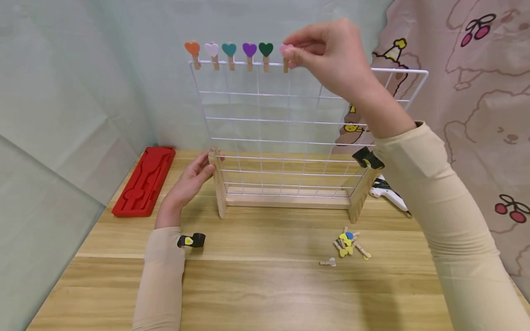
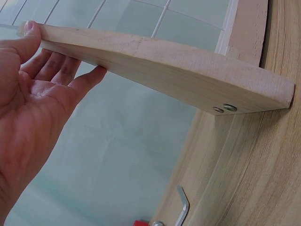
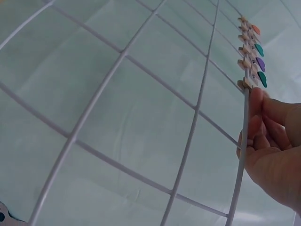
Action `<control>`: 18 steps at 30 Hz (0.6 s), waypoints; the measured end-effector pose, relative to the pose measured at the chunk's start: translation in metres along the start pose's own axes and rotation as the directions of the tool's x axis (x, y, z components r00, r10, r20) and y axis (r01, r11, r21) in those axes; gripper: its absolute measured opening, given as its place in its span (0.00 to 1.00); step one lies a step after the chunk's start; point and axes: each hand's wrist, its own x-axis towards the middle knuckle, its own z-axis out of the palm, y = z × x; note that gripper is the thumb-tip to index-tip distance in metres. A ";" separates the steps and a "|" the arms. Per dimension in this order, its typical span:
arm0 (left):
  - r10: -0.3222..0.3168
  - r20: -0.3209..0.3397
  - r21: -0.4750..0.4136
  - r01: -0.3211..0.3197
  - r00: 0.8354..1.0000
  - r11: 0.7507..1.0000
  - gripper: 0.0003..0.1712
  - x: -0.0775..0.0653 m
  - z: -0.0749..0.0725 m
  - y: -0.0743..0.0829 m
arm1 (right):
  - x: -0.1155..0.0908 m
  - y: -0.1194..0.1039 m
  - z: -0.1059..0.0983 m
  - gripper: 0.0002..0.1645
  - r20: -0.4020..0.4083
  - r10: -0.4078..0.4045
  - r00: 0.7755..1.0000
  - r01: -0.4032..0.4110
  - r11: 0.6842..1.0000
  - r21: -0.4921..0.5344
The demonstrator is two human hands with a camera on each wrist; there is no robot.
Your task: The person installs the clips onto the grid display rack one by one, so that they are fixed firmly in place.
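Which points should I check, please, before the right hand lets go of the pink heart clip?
1. Left grip holding the wooden upright: ok.
2. Right grip pinching the pink heart clip at the top wire: ok.
3. Pink clip biting firmly on that wire: cannot tell; its hold is not clear in any view.
4. Five other heart clips standing heart-up on the wire: ok.
5. Loose clips in the pile laid out separately: not ok; they lie jumbled.
6. One loose clip within easy view, apart from the pile: ok, the white-hearted clip.
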 end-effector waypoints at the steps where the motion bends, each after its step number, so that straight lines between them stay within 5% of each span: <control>1: 0.000 0.001 0.000 0.000 1.000 1.000 0.27 0.000 0.000 0.000 | 0.000 0.000 0.000 0.19 -0.003 -0.006 1.000 0.006 1.000 -0.004; 9: -0.001 0.009 -0.004 0.001 1.000 1.000 0.28 -0.001 0.000 0.001 | -0.013 -0.002 -0.003 0.22 -0.103 -0.077 0.992 0.073 0.996 -0.045; 14: 0.008 0.007 0.019 -0.008 1.000 1.000 0.26 -0.002 0.000 0.002 | -0.038 -0.005 -0.005 0.16 -0.187 -0.204 0.961 0.215 0.975 0.046; 18: 0.002 -0.005 0.030 -0.002 1.000 1.000 0.27 -0.003 -0.001 0.004 | -0.060 0.025 0.002 0.13 -0.156 -0.349 0.924 0.366 0.925 0.099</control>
